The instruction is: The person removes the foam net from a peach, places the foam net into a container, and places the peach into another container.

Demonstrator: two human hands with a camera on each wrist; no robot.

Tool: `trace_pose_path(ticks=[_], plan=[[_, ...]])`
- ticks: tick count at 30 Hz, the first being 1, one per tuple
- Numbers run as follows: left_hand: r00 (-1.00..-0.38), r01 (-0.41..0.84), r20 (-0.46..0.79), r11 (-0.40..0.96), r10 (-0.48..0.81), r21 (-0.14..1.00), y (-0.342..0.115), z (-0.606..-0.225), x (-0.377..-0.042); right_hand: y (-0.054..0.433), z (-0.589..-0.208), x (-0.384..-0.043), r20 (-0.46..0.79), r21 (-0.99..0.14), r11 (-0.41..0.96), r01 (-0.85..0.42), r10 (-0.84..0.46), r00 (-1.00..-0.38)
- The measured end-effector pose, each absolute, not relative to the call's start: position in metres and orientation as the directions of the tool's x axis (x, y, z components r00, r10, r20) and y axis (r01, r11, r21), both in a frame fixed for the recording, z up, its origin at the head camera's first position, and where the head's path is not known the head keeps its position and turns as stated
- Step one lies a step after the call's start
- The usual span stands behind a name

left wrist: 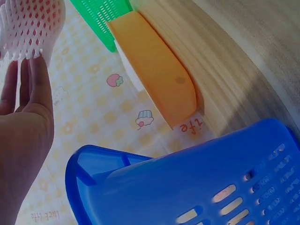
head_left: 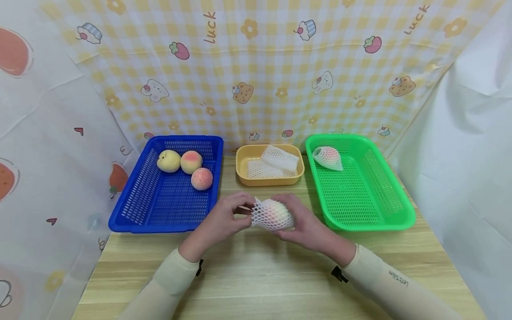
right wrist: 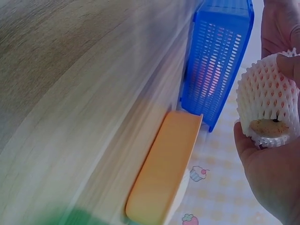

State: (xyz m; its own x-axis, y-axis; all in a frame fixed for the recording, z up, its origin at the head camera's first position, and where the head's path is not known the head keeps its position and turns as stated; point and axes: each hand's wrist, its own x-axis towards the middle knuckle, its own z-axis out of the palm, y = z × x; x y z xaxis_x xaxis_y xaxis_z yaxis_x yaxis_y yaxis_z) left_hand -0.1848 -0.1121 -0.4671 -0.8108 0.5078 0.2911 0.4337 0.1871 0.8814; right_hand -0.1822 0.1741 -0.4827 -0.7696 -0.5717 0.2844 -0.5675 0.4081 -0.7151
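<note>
Above the table, between both hands, is a peach (right wrist: 269, 127) inside a white foam net (head_left: 274, 214). My right hand (head_left: 304, 222) holds the netted peach from its right side, thumb below and fingers over the top. At the net's left end, my left hand (head_left: 224, 218) pinches the loose mesh edge. In the left wrist view, fingertips of the left hand (left wrist: 28, 103) meet the jagged rim of the net. Part of the peach's bare end shows through the net's opening in the right wrist view, by the right hand (right wrist: 272, 173).
A blue basket (head_left: 160, 229) at left holds three bare peaches (head_left: 191, 162). Flat foam nets (head_left: 280, 158) lie in a small yellow-orange tray (head_left: 270, 182) at the back middle. The green basket (head_left: 368, 227) at right contains one netted peach (head_left: 329, 158). A patterned curtain (head_left: 256, 66) hangs behind.
</note>
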Motion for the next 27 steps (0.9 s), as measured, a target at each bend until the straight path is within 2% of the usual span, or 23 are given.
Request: trace_pose_path(ticks=[5, 14, 27], plan=[[-0.819, 0.394, 0.247, 0.195, 0.518, 0.898, -0.1116, -0.4655, -0.1841, 0.1734, -0.4805, -0.1810, 0.287, -0.706, 0.414, -0.575, -0.575, -0.766], [-0.816, 0.392, 0.240, 0.198, 0.525, 0.899, -0.1111, -0.4667, -0.1839, 0.1726, -0.4805, -0.1818, 0.282, -0.696, 0.423, -0.580, -0.582, -0.763], [-0.829, 0.320, 0.137, 0.258, 0.543, 0.912, -0.1060, -0.4665, -0.1810, 0.1675, -0.4790, -0.1808, 0.320, -0.658, 0.391, -0.643, -0.627, -0.710]])
